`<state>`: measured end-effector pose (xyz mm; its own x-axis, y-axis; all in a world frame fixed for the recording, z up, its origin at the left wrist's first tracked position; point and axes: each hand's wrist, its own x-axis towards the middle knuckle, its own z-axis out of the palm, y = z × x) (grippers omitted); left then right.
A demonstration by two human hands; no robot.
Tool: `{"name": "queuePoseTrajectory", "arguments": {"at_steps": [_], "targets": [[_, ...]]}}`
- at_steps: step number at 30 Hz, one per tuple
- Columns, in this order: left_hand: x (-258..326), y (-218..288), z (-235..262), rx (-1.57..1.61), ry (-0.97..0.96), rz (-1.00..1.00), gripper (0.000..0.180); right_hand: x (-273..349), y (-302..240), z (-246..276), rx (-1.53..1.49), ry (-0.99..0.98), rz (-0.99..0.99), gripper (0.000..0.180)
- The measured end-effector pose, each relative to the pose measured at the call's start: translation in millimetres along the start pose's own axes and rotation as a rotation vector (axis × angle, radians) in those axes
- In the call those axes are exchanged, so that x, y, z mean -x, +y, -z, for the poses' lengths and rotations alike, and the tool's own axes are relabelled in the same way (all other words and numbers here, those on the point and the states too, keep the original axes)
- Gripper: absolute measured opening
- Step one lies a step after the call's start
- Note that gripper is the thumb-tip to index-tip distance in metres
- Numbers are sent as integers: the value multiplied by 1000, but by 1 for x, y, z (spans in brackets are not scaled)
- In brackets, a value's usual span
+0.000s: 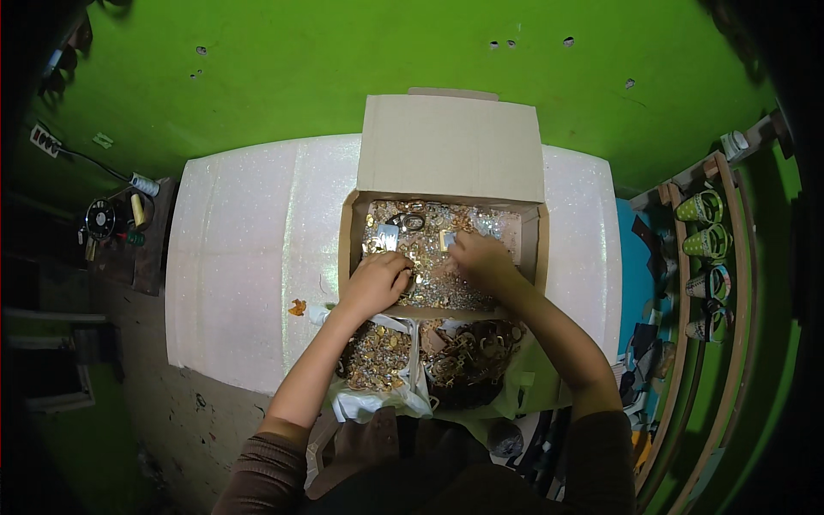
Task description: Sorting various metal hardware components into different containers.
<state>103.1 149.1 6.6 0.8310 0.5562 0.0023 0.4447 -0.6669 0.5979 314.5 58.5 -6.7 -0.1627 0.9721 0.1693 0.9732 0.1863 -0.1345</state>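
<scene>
An open cardboard box [538,249] holds a dense layer of small gold, silver and clear metal bits, like jewellery or shoe trimmings. Over its left part is my left hand [376,285], fingers curled down toward the bits; whatever they pinch is hidden. My right hand [482,260] is over the right part with its fingers pressed together. Close to those fingertips lies a small pale rectangular piece with a gold edge [445,240]. Above my left hand are a shiny silver plate [388,236] and dark rings, perhaps scissor handles [414,222].
Nearer me, two plastic bags hold gold bits [378,354] and larger buckle-like pieces [468,356]. The box stands on a glittery white table cover [236,257], its lid [455,146] raised toward the green wall. At right is a wooden rack [678,257] with shoes [705,240].
</scene>
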Motion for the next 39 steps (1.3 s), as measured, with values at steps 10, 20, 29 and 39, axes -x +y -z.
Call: {"name": "queuePoseTrajectory", "arguments": {"at_steps": [10,20,29,39], "targets": [[-5,2,1,4,-51,8,24,-5,37,35,-78,123,-295,20],[-8,8,-4,41,-22,27,26,-5,23,21,-1338,-111,-526,26],[-11,0,1,734,-28,368,33,-24,2,14,-1468,-80,-421,28],[-21,6,-4,563,-9,304,29,-11,8,20,-1077,-90,-366,30]]}}
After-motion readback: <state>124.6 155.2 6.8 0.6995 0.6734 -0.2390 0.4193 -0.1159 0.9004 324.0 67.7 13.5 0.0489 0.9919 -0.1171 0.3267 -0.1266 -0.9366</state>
